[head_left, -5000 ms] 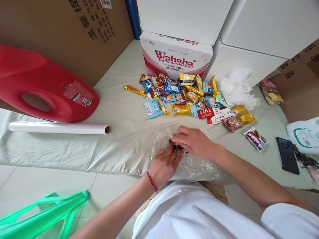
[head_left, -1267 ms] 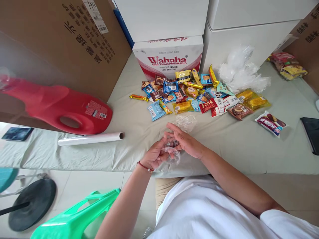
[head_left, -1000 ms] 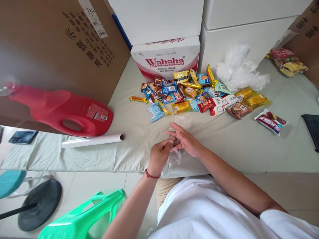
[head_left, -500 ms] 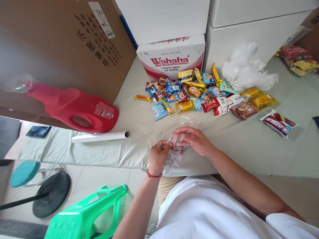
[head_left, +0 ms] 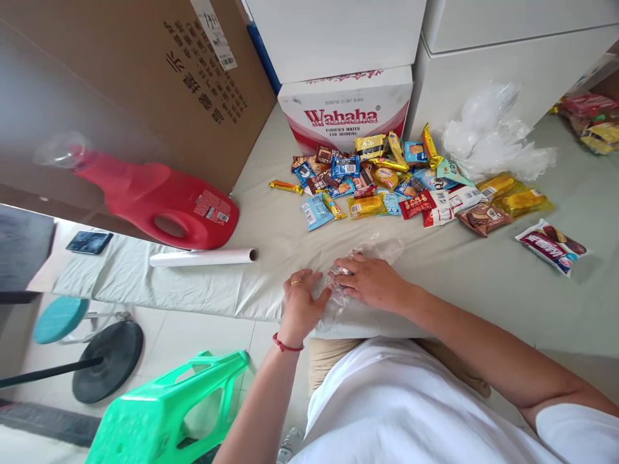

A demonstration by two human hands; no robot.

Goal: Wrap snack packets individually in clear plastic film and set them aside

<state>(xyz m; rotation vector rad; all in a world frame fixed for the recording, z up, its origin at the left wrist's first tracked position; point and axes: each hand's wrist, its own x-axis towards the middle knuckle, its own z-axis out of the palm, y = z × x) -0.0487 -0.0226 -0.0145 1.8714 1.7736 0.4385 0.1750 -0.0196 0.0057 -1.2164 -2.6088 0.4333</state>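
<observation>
Head view: with right hand [head_left: 374,281] bent around small dark packet [head_left: 341,271] in crumpled clear plastic film [head_left: 391,249], near edge of pale green cloth [head_left: 268,283], press softly; with left hand [head_left: 300,308] loosely open, contact unclear, smooth film without tearing.

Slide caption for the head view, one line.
Right hand on crumpled clear plastic, left hand beside it, snack packets heaped beyond.
</observation>
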